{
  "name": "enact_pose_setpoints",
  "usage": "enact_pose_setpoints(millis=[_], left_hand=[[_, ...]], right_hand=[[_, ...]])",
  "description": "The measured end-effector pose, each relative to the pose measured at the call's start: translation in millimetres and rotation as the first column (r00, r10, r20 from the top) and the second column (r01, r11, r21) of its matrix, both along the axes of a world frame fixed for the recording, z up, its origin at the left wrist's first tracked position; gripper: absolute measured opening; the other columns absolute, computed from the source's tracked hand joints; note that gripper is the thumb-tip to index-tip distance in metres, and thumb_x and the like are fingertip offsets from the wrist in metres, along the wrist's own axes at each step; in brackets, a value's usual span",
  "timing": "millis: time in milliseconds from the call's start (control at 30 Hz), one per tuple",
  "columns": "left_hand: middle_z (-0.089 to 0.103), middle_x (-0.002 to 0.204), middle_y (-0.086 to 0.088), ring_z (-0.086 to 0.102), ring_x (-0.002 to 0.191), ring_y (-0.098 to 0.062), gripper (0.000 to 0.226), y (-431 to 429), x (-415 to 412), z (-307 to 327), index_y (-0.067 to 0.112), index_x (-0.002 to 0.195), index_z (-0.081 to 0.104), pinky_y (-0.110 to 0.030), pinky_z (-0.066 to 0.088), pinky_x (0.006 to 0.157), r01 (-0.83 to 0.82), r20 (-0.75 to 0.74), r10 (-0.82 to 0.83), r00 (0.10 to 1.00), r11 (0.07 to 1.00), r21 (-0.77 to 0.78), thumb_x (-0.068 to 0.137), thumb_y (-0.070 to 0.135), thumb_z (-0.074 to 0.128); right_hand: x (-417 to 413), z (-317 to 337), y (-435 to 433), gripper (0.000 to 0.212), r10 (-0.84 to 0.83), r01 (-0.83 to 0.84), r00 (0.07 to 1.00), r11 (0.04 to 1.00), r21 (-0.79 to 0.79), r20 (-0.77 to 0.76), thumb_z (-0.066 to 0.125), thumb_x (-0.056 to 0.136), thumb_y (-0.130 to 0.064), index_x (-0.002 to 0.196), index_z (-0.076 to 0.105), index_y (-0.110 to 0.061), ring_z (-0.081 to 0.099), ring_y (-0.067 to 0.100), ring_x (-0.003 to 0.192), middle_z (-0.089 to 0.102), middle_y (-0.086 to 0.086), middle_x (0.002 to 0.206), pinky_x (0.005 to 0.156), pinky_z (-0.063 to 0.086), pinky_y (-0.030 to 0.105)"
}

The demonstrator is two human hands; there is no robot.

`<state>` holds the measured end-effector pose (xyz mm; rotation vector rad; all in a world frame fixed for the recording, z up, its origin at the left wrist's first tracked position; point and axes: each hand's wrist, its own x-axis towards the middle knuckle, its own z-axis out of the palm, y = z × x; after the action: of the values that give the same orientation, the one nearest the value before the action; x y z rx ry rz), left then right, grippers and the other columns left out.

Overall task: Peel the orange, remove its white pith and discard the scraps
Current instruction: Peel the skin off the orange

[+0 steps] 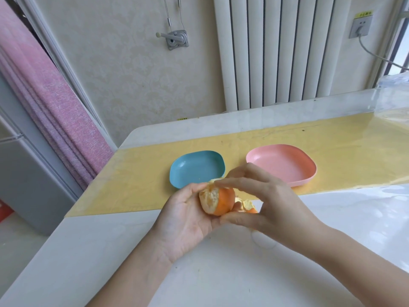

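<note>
Peeling is mid-way: the left hand (186,216) cradles the small, half-peeled round orange (223,201) above the white table (221,273), grip curled round it, while the right hand (272,200) pinches the loose peel strip (247,206) at its right side. Next, I judge, the strip needs tearing free and dropping into the shallow blue plastic dish (177,173) just beyond.

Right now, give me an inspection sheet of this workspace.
Surface: white table with yellow runner under clear film.
Job's things: partly peeled orange, loose peel strip hanging beside it; square blue plastic dish, square pink plastic dish.
Clutter: nothing seen.
Hands: left hand cradles the orange; right hand fingers pinch it from above.
Cables: grey cord plugged into wall socket.
Surroundings: white radiator, pink curtain, metal wall crank.
</note>
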<state>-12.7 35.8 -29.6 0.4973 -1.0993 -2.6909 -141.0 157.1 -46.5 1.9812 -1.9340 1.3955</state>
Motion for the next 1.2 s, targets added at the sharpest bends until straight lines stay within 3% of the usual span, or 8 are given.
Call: enact_pose_setpoints(millis=[67,167,300,400,533,700,933,1200], left_hand=[[0.062,0.105,-0.023,0.061,0.09,-0.037,0.042,2.9,-0.4,0.1,-0.005,0.116,0.058,-0.043,0.052,0.086,-0.027,-0.021,0.026,0.999,0.999,-0.039,0.084,0.019,0.047],[0.062,0.105,-0.021,0.064,0.085,-0.03,0.04,6.5,-1.4,-0.6,-0.004,0.118,0.056,-0.037,0.054,0.079,-0.062,-0.056,0.059,0.997,0.996,-0.06,0.086,0.019,0.047],[0.063,0.1,-0.018,0.059,0.085,-0.028,0.037,10.5,-2.6,-3.4,-0.001,0.116,0.057,-0.037,0.05,0.081,-0.078,-0.072,0.071,0.995,0.991,-0.111,0.088,0.021,0.046],[0.062,0.093,-0.016,0.057,0.084,-0.028,0.026,14.7,-2.6,-5.2,0.001,0.109,0.059,-0.039,0.048,0.08,-0.083,-0.103,0.066,0.993,0.981,-0.177,0.089,0.017,0.053],[0.061,0.095,-0.015,0.057,0.087,-0.027,0.04,14.6,-3.5,-7.0,-0.001,0.118,0.053,-0.038,0.054,0.076,-0.103,-0.139,0.079,0.987,0.978,-0.179,0.083,0.019,0.053],[0.061,0.097,-0.015,0.059,0.087,-0.025,0.042,15.5,-2.2,-6.9,-0.001,0.122,0.05,-0.041,0.052,0.083,-0.101,-0.155,0.072,0.985,0.978,-0.184,0.085,0.018,0.052],[0.062,0.096,-0.014,0.061,0.088,-0.024,0.035,16.1,-0.4,-6.2,-0.001,0.116,0.054,-0.038,0.053,0.081,-0.086,-0.164,0.056,0.985,0.979,-0.183,0.085,0.017,0.051],[0.06,0.1,-0.019,0.057,0.093,-0.029,0.037,15.8,-0.4,-4.0,-0.002,0.116,0.056,-0.038,0.053,0.079,-0.08,-0.125,0.06,0.99,0.984,-0.162,0.086,0.019,0.054]], right_hand=[[2.9,-3.4,-2.0,0.045,-0.018,0.018,1.0,1.0,-0.02,0.005,0.072,0.074,-0.046,0.114,0.064,-0.029,0.053,-0.002,0.092,0.052,-0.014,0.105,0.078,0.047,0.018],[2.9,-6.2,-4.1,0.038,-0.061,0.06,0.998,0.996,-0.065,-0.015,0.076,0.072,-0.033,0.107,0.06,-0.028,0.05,-0.004,0.086,0.05,-0.015,0.101,0.075,0.044,0.012],[1.1,-6.8,-5.0,0.044,-0.039,0.035,0.997,0.997,-0.062,-0.064,0.08,0.069,-0.033,0.104,0.056,-0.022,0.047,-0.003,0.083,0.046,-0.014,0.099,0.074,0.039,0.005],[0.6,-6.9,-5.6,0.046,-0.03,0.023,0.994,0.997,-0.072,-0.103,0.08,0.068,-0.035,0.098,0.049,-0.021,0.044,0.001,0.079,0.042,-0.014,0.096,0.07,0.04,0.009],[0.4,-6.4,-5.2,0.041,-0.028,0.013,0.989,0.995,-0.098,-0.148,0.078,0.071,-0.036,0.094,0.051,-0.016,0.044,0.008,0.078,0.042,-0.013,0.094,0.068,0.042,0.017],[1.3,-4.5,-3.7,0.036,-0.009,-0.004,0.983,0.997,-0.074,-0.181,0.073,0.077,-0.039,0.093,0.051,-0.016,0.044,0.015,0.079,0.041,-0.014,0.094,0.067,0.042,0.025],[0.4,-3.5,-3.2,0.034,0.022,-0.036,0.983,0.997,-0.075,-0.185,0.064,0.084,-0.044,0.091,0.054,-0.013,0.042,0.016,0.079,0.044,-0.008,0.093,0.068,0.041,0.024],[-1.3,-5.0,-3.7,0.027,0.041,-0.059,0.978,0.995,-0.082,-0.206,0.06,0.087,-0.043,0.092,0.047,-0.02,0.045,0.018,0.081,0.044,-0.008,0.097,0.069,0.042,0.025]])
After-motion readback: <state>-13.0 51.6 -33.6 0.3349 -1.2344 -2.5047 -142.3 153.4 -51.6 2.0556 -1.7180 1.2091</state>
